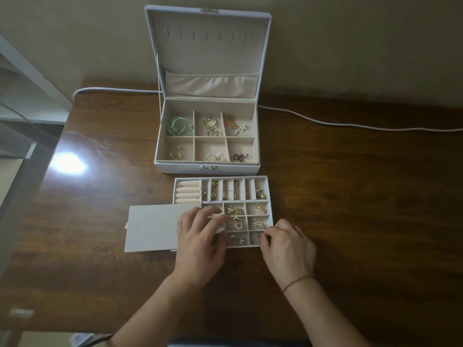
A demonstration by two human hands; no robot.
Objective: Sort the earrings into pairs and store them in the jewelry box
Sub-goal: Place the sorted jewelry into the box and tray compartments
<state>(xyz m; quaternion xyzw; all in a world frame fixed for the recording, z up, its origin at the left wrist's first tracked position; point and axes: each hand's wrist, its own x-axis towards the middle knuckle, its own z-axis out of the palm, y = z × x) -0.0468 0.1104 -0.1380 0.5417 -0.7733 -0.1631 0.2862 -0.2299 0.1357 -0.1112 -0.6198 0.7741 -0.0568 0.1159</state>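
Observation:
The white jewelry box (160, 136) stands open at the back, with earrings in its six compartments, among them gold hoops (210, 122) and flower earrings (238, 126). In front lies its divided tray (267, 189), holding several small gold earrings and a pearl heart earring (237, 223). My left hand (200, 236) hovers over the tray's left compartments and pinches a small pale earring (219, 217). My right hand (288, 246) sits at the tray's front right corner, fingers curled over the corner compartment. Whether it holds anything is hidden.
A flat grey panel (150, 226) lies against the tray's left side. Cream ring rolls (188, 194) fill the tray's back left. A white cable (350, 123) runs across the brown wooden table (363, 196) behind the box. The wall is close behind.

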